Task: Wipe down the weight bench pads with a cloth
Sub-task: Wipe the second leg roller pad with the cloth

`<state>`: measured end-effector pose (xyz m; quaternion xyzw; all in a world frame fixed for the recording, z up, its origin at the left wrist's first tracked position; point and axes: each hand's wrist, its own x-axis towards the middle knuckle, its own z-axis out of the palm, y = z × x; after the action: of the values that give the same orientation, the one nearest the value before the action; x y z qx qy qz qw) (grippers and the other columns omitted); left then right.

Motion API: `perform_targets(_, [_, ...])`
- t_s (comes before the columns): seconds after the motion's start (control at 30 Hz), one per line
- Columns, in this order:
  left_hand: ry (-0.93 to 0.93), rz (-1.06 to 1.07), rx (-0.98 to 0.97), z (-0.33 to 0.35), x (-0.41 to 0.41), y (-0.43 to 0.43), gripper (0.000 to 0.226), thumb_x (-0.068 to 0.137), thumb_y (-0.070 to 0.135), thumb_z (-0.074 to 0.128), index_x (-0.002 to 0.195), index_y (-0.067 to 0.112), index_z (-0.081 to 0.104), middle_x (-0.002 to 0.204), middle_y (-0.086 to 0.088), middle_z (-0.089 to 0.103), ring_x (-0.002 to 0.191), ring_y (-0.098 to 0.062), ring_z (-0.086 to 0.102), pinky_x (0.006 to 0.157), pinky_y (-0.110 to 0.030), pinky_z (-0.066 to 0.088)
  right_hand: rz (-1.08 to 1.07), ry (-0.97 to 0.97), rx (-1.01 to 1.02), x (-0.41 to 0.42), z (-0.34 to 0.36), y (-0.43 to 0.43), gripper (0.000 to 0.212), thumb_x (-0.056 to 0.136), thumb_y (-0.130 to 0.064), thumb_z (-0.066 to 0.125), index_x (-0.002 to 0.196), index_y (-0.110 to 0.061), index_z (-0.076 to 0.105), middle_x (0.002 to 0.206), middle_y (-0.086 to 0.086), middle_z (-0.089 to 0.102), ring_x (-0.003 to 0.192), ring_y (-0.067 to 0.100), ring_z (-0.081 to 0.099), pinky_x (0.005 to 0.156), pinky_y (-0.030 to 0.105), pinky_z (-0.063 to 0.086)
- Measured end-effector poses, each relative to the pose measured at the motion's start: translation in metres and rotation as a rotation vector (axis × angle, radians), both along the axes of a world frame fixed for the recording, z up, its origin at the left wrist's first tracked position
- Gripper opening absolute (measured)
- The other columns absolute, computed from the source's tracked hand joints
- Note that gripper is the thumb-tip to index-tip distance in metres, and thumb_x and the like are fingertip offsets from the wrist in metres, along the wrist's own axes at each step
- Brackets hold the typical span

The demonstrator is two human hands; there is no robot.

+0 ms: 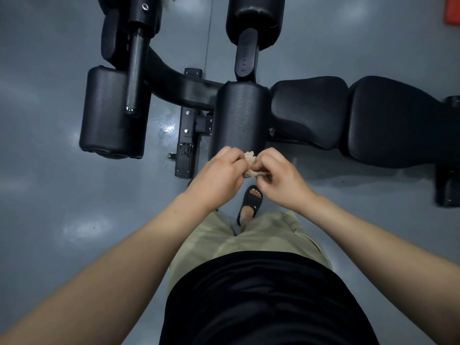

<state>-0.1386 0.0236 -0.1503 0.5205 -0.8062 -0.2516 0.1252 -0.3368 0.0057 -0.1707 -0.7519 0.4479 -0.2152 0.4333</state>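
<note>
A black weight bench stretches across the floor below me. Its seat pad (310,109) and back pad (398,120) run to the right. Black roller pads stand at the near middle (239,118), the left (113,113) and the far top (256,18). A small crumpled pale cloth (250,165) is pinched between both hands, just in front of the near roller pad's end. My left hand (219,175) grips its left side and my right hand (278,178) its right side. Most of the cloth is hidden by my fingers.
The bench's black metal frame and foot plate (185,143) lie on the grey glossy floor (49,195). My foot in a black slide sandal (250,204) stands close to the bench. A red object (451,11) is at the top right corner.
</note>
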Motion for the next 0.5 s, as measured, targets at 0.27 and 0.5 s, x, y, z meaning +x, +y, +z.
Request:
perform_targets(0.27, [0.033, 0.254, 0.027, 0.020, 0.026, -0.055, 0.025, 0.080, -0.001, 0.060, 0.100, 0.004, 0.075, 0.100, -0.013, 0.065, 0.095, -0.029, 0.063, 0.085, -0.015, 0.037, 0.020, 0.030, -0.163, 0.026, 0.023, -0.071, 0.019, 0.078, 0.002, 0.057, 0.094, -0.006, 0.065, 0.099, 0.006, 0.055, 0.094, 0.019, 0.056, 0.088, 0.026, 0.046])
perform_targets(0.5, [-0.002, 0.263, 0.075, 0.002, 0.017, -0.035, 0.023, 0.080, -0.003, 0.056, 0.097, 0.002, 0.072, 0.100, -0.014, 0.062, 0.097, -0.034, 0.061, 0.086, -0.039, 0.051, 0.024, 0.081, -0.176, 0.024, 0.010, -0.053, 0.021, 0.076, 0.005, 0.057, 0.091, -0.007, 0.065, 0.096, 0.005, 0.061, 0.093, 0.024, 0.056, 0.089, 0.022, 0.040])
